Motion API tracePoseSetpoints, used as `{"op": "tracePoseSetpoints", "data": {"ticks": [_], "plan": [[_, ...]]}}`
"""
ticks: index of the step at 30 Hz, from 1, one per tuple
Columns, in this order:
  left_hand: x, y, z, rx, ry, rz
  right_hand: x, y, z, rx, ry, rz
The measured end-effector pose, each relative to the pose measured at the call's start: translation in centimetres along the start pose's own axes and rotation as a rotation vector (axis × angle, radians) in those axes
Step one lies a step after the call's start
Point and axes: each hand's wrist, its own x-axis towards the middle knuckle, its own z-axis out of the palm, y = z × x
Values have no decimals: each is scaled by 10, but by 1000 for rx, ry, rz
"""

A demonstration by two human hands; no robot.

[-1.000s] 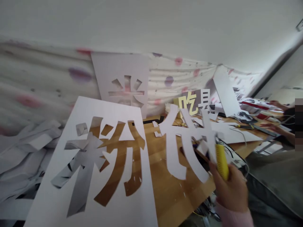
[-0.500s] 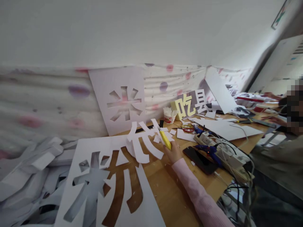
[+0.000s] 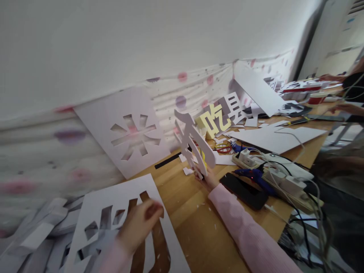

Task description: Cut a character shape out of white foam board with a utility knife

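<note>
Nearer us than the grip, our left hand (image 3: pixel 139 223) curls over the holey white board (image 3: pixel 125 191), too blurry to tell if it's empty, while our right hand (image 3: pixel 209 179) squeezes a yellow knife (image 3: pixel 203 156) and the white cut-out (image 3: pixel 204 146), seemingly all cut but not put down, with the yellow letters (image 3: pixel 218 120) behind.

A plain grey-white wall (image 3: pixel 113 45) fills the upper part of the view, its lower stretch covered by a creased white cloth (image 3: pixel 42 159) printed with blurred pink and purple spots. Against it stands a wooden table (image 3: pixel 204 235) with a light brown, visibly grained top. At the far right, beyond a dark slanting band (image 3: pixel 311 38), rises a tall pale cabinet-like unit (image 3: pixel 331 41), and the soft light is brighter on that side.
</note>
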Motion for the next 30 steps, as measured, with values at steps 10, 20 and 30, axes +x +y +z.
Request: {"op": "tracePoseSetpoints", "data": {"ticks": [10, 20, 30], "plan": [[185, 112, 127, -41, -102, 200, 22, -9, -32, 205, 239, -164], [253, 130, 134, -116, 88, -86, 24, -5, -29, 187, 327, -210], [280, 140, 147, -309, -6, -145, 28, 16, -36, -102, 475, -358]]}}
